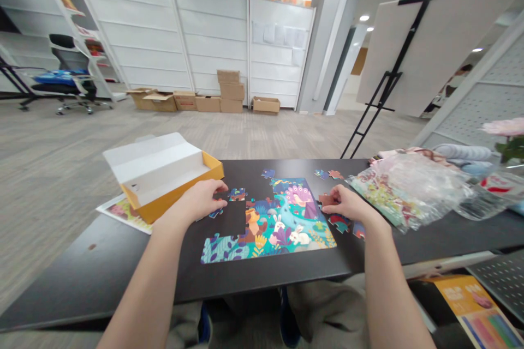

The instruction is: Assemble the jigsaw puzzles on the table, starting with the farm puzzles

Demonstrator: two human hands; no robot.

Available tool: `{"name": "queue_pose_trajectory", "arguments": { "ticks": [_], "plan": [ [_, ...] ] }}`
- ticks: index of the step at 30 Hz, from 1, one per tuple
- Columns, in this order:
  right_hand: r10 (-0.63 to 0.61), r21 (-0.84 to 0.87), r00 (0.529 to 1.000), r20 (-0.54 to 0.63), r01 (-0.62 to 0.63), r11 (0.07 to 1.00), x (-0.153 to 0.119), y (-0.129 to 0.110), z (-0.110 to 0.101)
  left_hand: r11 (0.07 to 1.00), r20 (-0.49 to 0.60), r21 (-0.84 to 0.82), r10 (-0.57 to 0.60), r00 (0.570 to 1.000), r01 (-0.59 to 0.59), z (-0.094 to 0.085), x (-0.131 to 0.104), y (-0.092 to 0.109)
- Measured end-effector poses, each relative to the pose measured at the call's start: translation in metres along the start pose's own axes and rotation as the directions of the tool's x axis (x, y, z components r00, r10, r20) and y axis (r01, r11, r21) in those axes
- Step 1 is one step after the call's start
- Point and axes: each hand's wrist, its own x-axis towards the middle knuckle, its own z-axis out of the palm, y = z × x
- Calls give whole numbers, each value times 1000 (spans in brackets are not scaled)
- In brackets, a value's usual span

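A partly assembled jigsaw puzzle (286, 223) lies on the black table, showing rabbits, a peacock and a stream. My left hand (200, 199) is left of it, beside the yellow box, with thumb and index finger apart. Under its thumb side is a blue puzzle piece (216, 212); another loose piece (237, 194) lies just right of the fingertips. At the puzzle's right edge, my right hand (347, 204) has thumb and fingers closed on a reddish-brown puzzle piece (326, 200). Close below that hand are a red and green piece (339, 222) and a purplish piece (359, 230), partly hidden by my wrist.
An open yellow box (164, 196) with a white inside stands at left, over a printed sheet (123, 212). Loose pieces lie at the back: one blue (268, 173), one dark blue (321, 174), one orange (335, 174). Plastic-wrapped items (413, 185) crowd the right side.
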Motion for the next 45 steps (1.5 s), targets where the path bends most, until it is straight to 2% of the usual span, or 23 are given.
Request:
{"name": "queue_pose_trajectory", "arguments": {
  "ticks": [4,7,10,13,17,20,23,27,31,36,45],
  "plan": [
    [39,99,998,-49,-34,995,2,0,-7,998,-49,-47,40,998,-43,-1,-2,1],
    [42,187,993,-113,-21,982,2,-14,-14,990,-83,-121,68,994,-78,-2,-4,8],
    [-45,390,993,-111,85,917,-1,-48,-12,970,-87,-217,93,992,-110,-2,-6,22],
    [-219,536,975,-35,203,819,-5,-96,4,911,-68,-385,130,989,-147,1,-5,39],
    [-374,654,925,67,242,717,-12,-151,35,759,-11,-637,167,986,-136,8,-3,54],
    [-428,701,896,117,230,674,-16,-173,51,702,79,-706,218,973,-99,9,-3,56],
    [-450,689,884,127,248,681,-15,-177,54,715,100,-691,238,966,-105,8,-4,48],
    [-401,590,915,51,296,751,-8,-167,49,817,60,-566,176,983,-111,13,-1,26],
    [-391,527,919,59,304,794,-3,-155,50,900,53,-427,126,991,-91,20,-1,10],
    [-442,444,894,72,368,817,-2,-155,60,943,46,-328,77,996,-58,24,-4,12],
    [-476,406,862,175,377,833,-9,-169,61,901,10,-428,84,996,-72,28,-4,18]
  ]
}}
